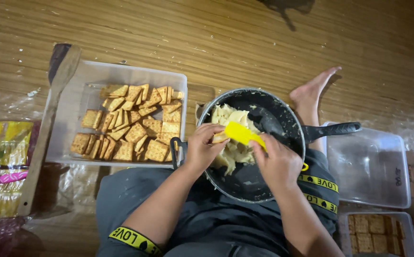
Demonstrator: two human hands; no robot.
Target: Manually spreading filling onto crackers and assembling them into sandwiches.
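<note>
Left hand (203, 148): fingers pinched together on a square cracker (219, 138), held over the dark pan (283, 124).
Right hand (278, 162): wrapped tight around a yellow spatula (241, 133), whose blade lies on the cracker's top.
Pan: sits on the person's lap, its handle pointing right; a pale creamy filling (233, 152) is heaped in its left half.
Cracker tray (69, 114): a clear plastic tray on the wooden floor just left of the pan, holding a loose pile of crackers (131, 126).
Wooden paddle (50, 119): lies along the tray's left edge.
Right side: an empty clear container (369, 166), with containers of crackers (373, 233) near it.
Foot (311, 90): bare, beyond the pan.
</note>
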